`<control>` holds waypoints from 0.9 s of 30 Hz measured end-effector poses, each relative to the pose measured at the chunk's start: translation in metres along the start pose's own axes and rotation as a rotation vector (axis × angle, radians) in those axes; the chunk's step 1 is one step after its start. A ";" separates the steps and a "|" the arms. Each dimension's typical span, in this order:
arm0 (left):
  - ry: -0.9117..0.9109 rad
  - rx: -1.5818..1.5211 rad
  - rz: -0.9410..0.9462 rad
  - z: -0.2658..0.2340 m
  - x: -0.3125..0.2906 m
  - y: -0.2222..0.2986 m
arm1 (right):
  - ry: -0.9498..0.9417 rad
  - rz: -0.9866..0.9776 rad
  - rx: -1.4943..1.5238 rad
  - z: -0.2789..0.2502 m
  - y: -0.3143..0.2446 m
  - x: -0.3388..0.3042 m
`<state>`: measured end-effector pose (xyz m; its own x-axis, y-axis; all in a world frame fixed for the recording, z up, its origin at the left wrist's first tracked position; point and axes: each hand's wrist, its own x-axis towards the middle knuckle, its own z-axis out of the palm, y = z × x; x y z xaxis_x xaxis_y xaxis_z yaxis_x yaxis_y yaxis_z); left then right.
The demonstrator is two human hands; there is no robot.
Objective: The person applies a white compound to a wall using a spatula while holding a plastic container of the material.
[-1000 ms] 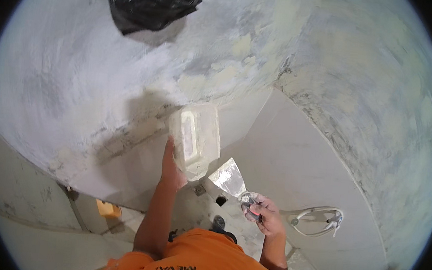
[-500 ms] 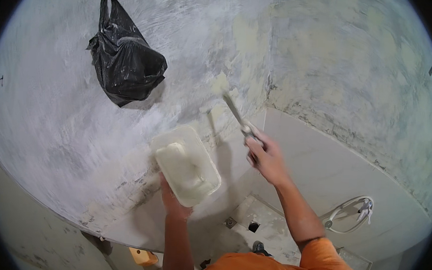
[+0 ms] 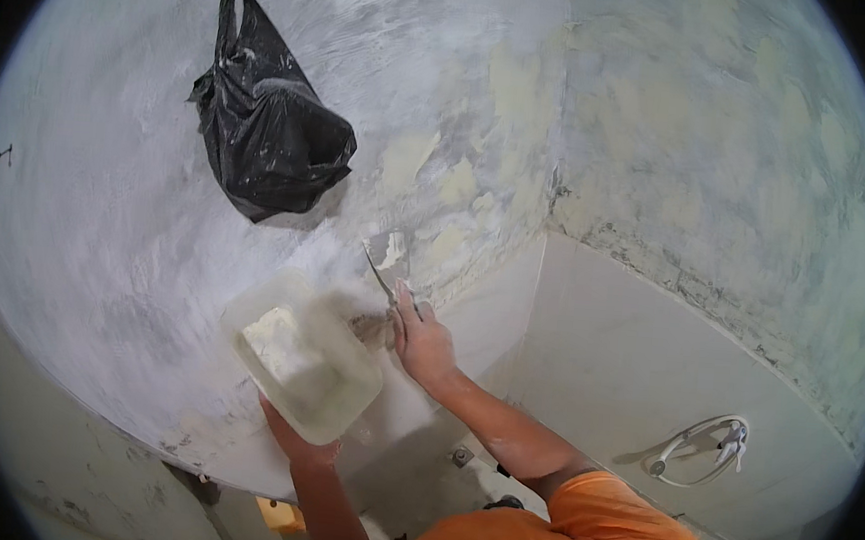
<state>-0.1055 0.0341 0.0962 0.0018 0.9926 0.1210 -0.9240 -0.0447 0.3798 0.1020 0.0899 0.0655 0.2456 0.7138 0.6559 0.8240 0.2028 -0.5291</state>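
Note:
A pale translucent plastic tub [image 3: 328, 403] rests in my left hand [image 3: 290, 436], whose fingers go out of sight beneath it. Whitish filler paste [image 3: 272, 339] lies inside the tub. My right hand [image 3: 422, 348] is closed around the handle of a putty knife [image 3: 386, 257], and a smear of paste sits on its flat blade. The blade is raised near the patched wall [image 3: 465, 92], up and to the right of the tub. Whether it touches the wall I cannot tell.
A black plastic bag [image 3: 280, 149] hangs on the wall above the tub. Pale panels [image 3: 628, 344] line the lower wall, with a white hose [image 3: 685, 453] mounted at right. Down at the lower left is a yellow-orange object [image 3: 280, 513]. A floor drain [image 3: 461, 457] shows below.
My right hand has drawn the putty knife down and left from the wall, turning the blade's face into view. The tub in my left hand has shifted left; the whole view has moved slightly.

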 end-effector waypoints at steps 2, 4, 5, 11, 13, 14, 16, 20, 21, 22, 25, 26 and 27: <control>-0.007 0.069 -0.024 0.001 -0.001 -0.001 | -0.038 -0.014 -0.047 -0.020 0.008 -0.019; -0.036 0.078 -0.034 0.007 -0.006 -0.002 | 0.034 -0.050 -0.029 -0.035 0.031 -0.019; -0.046 0.073 -0.028 0.008 -0.006 0.000 | 0.113 -0.099 -0.005 -0.039 0.037 -0.009; 0.054 0.276 0.025 -0.008 -0.008 0.000 | 0.307 -0.026 0.045 -0.083 0.002 0.126; -0.149 0.764 0.366 -0.025 -0.004 0.000 | 0.274 0.025 0.055 -0.046 -0.002 0.114; -0.271 0.983 0.511 -0.031 -0.002 -0.001 | 0.241 0.058 0.062 -0.026 0.000 0.101; -0.311 1.169 0.689 -0.042 0.002 0.002 | 0.127 0.094 0.000 0.017 0.005 0.040; -0.058 0.540 0.167 -0.019 -0.002 0.004 | -0.089 0.190 0.042 0.003 0.012 -0.054; -0.060 0.545 0.171 -0.013 -0.006 0.006 | -0.086 0.190 0.049 -0.006 0.021 -0.058; -0.019 0.394 0.119 -0.004 -0.011 0.007 | -0.067 0.158 0.053 -0.017 0.029 -0.057; -0.012 0.306 0.095 -0.002 -0.012 0.016 | 0.085 0.072 0.193 -0.050 0.019 -0.015; -0.026 0.336 0.106 -0.009 -0.013 0.018 | 0.139 0.032 0.208 -0.062 0.010 0.011; -0.056 0.351 0.113 -0.016 -0.016 0.019 | 0.205 -0.017 0.208 -0.080 -0.003 0.037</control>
<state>-0.1295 0.0191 0.0874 -0.0630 0.9719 0.2268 -0.7324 -0.1994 0.6510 0.1498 0.0617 0.1340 0.3480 0.5632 0.7495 0.7116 0.3617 -0.6023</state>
